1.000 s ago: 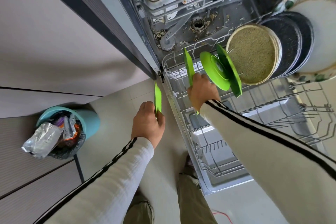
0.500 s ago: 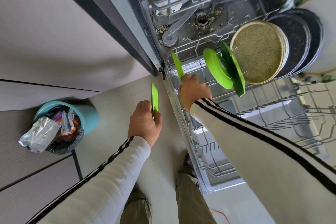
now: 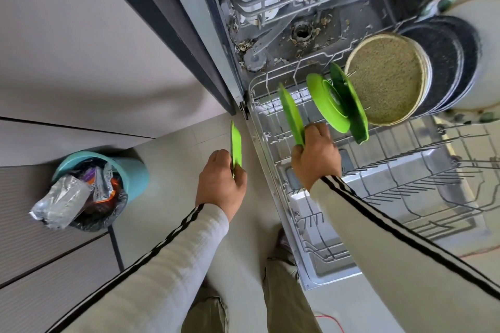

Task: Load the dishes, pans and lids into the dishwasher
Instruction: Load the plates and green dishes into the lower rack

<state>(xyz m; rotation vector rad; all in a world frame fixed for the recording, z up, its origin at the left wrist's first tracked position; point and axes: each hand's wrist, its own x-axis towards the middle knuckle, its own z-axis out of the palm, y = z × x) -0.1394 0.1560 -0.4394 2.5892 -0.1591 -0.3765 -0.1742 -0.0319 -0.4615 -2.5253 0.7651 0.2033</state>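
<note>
Since a moment ago the right hand (image 3: 315,155) is sliding its green plate (image 3: 290,113) rightward. Nearest, the left hand (image 3: 220,184) is pinching a spare green plate (image 3: 236,146) edge-up over the floor, left of the lower rack (image 3: 422,184). Right fingers are curling round the rim. I'd be keeping it upright and dropping it between free tines beside the standing green plates (image 3: 328,101).

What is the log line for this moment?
phase: loading lower rack | right hand: grips green plate upright at rack tines | left hand: holds second green plate outside rack | racked: green dishes, speckled plate
</note>
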